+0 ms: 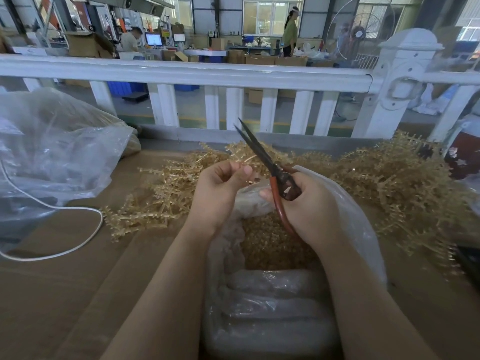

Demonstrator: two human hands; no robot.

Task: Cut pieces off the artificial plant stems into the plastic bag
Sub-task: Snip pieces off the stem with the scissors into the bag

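Right hand (306, 201) gripping scissors (262, 157), blades parted. Left hand (220, 188) fingers pinching a stem piece (250, 159). Both above the plastic bag (363, 229).

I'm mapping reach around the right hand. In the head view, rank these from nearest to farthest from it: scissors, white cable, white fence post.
1. scissors, held in the right hand.
2. white fence post, beyond it to the right.
3. white cable, far left on the table.
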